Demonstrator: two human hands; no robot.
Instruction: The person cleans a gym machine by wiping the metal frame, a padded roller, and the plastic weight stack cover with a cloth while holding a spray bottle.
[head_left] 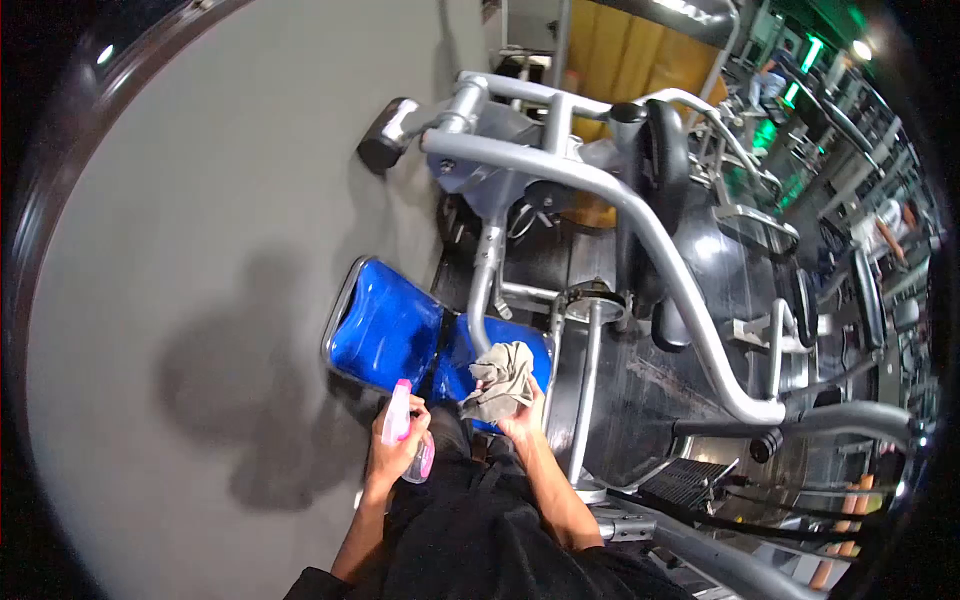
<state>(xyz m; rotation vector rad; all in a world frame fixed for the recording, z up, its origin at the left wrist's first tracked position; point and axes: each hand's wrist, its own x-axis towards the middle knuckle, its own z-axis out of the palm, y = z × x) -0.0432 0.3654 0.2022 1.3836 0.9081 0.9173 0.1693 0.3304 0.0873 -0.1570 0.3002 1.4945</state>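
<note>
My left hand (392,447) is wrapped round a pink and white spray bottle (397,412), its clear lower part showing below the fingers. In my right hand (524,420) is a crumpled grey-beige cloth (502,382), bunched up over the fingers. Both hands are in front of my body, at the near side of a blue chair (385,325). The chair's backrest leans by the wall, and its seat is partly hidden behind the cloth and my right hand.
A silver-framed exercise machine (590,180) with black pads (665,155) rises ahead and to the right. The grey wall (200,250) runs along the left. More gym equipment (780,330) and two people, one seated (770,80), appear farther right.
</note>
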